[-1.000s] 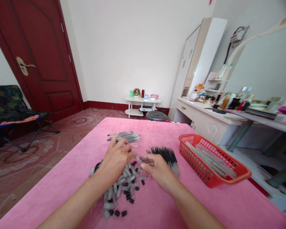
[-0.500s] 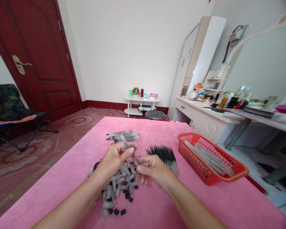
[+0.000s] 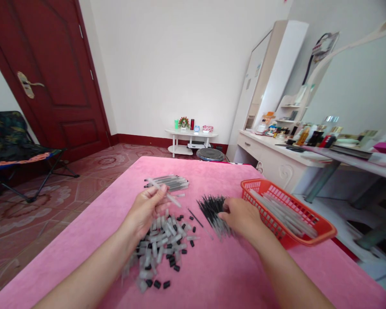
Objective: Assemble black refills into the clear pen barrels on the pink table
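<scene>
Head view: your left hand [image 3: 148, 209] is closed, thumb against fingers, on one clear tube [image 3: 174, 201]. The tube slants, its far end to the left and its near end to the right, both ends sticking out past your grip. It is raised above the pink cloth [image 3: 212, 274], well apart from your right hand [image 3: 244, 216].

Your right hand is at the right side of the pile of refills [image 3: 212, 214], fingers curled down toward the dark ends. Cannot tell whether it grips a refill; the fingertips are partly hidden and blurred.

One loose refill [image 3: 196, 218] lies on the cloth between your hands, just left of the pile. Caps [image 3: 162, 238], pale and black, are heaped just beside your left hand, on the near side. A row of grey pens [image 3: 176, 183] lies beyond that hand; in this view the tube overlaps its left part. The red basket [image 3: 328, 236], holding more pale tubes [image 3: 289, 214], stands to the right of your right hand.
</scene>
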The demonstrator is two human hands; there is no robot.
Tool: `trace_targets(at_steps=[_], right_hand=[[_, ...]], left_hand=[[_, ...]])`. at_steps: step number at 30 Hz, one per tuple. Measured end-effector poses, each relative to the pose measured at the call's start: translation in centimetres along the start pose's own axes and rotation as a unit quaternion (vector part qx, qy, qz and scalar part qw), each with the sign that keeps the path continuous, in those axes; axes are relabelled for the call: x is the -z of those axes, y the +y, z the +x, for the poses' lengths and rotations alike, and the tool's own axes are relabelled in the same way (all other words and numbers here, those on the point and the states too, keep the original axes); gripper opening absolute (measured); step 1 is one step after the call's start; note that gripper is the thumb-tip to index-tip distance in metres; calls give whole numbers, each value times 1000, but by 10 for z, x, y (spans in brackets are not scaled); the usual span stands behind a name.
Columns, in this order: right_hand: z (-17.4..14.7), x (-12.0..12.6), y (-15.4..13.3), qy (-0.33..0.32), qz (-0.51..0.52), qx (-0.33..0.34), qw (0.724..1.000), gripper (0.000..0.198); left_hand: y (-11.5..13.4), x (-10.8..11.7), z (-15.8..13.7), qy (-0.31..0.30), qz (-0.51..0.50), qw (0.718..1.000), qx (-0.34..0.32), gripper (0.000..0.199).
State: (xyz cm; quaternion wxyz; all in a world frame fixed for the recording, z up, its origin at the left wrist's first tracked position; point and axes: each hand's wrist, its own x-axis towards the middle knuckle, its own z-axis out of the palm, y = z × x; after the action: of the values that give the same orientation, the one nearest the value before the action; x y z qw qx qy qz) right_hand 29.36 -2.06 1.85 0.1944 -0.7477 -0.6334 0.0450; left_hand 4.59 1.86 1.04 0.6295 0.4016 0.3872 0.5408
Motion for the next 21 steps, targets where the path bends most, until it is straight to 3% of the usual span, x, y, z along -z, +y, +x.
trace_targets(at_steps=[2,7,11,16,19,21], right_hand=[[-7,1,-13,17,12,40,999,13],[-28,-9,-47,-65,180,183,964,23],[-36,-19,-56,-82,215,196,953,28],[-34,-25,-51,-89,212,205,951,9],[-32,-27,-48,-75,198,200,957,2],[-30,-28,-47,-70,208,198,955,4]], left_hand=[[-11,-9,-9,-37,27,999,10,27],[-31,-23,-26,-83,79,993,1,30],[-38,-27,-31,-89,105,990,-34,29],[-37,-16,-33,-79,247,959,-112,37],[-27,10,-28,-10,375,908,-184,34],[-18,36,-19,80,412,880,-222,30]])
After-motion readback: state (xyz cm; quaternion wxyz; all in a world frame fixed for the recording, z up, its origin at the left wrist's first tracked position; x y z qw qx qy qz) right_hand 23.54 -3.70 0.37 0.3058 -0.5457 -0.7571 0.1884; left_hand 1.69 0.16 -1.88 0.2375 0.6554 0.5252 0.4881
